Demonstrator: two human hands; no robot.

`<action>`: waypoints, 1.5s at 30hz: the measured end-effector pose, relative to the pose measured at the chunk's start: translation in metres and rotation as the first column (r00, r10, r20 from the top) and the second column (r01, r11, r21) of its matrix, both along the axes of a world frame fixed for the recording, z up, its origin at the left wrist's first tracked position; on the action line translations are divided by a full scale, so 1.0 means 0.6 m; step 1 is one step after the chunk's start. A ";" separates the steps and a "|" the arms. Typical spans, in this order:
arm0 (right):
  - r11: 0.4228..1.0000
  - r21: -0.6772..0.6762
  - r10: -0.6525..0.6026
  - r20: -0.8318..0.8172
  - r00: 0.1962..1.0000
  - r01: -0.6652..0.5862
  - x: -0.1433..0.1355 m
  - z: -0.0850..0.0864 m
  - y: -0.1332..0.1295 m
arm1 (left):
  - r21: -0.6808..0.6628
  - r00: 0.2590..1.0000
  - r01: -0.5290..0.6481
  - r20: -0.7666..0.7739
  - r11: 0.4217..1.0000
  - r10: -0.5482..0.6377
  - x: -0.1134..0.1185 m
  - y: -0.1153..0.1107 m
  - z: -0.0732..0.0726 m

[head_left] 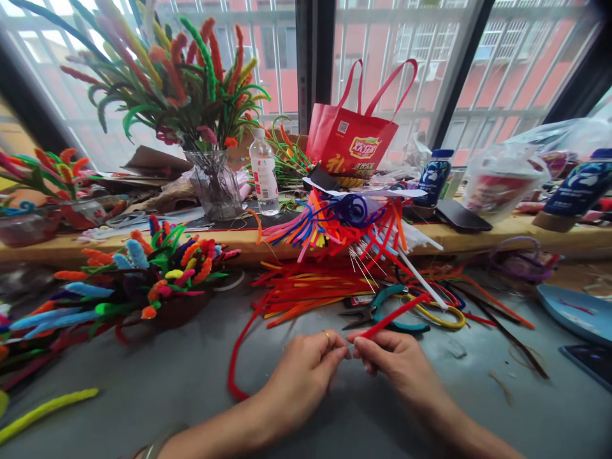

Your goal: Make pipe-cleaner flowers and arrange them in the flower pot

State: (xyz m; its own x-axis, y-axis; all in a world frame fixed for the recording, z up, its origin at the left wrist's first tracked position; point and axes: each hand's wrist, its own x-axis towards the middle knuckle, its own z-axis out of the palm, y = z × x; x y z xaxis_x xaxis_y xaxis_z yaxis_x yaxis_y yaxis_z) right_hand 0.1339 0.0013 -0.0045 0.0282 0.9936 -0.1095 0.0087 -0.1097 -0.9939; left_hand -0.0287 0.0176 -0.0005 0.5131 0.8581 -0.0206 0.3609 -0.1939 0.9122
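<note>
Red stem pinched between close-set hands

Right hand [385, 352]: thumb and fingers closed on a red fuzzy stem [401, 314], held over the grey table [459, 408], free end angled up and away, probably so the low end stays near the other fingertips. Left hand [310, 357]: thumb and forefinger pinched together just beside it; blurry, can't tell what's between them. Teal-handled pliers [382, 305] lie just beyond, likely kept within reach. Red and orange stems [306, 290] pile behind; loose red strand [235, 354] loops by left forearm. Pliers and pile crowd the far side.
</note>
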 end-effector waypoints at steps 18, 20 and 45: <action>0.981 -0.113 -0.179 -0.191 0.965 0.160 0.003 -0.006 0.001 | 0.472 0.935 0.089 -0.342 0.877 0.090 -0.006 -0.011 -0.016; 0.967 -0.118 -0.245 -0.209 0.947 0.224 0.022 0.001 0.010 | 0.481 0.933 0.097 -0.348 0.871 0.088 -0.011 -0.010 -0.021; 0.660 -0.392 0.734 0.158 0.660 -0.640 0.011 0.006 -0.044 | -0.556 0.846 -0.037 0.426 0.831 0.322 -0.025 -0.010 -0.013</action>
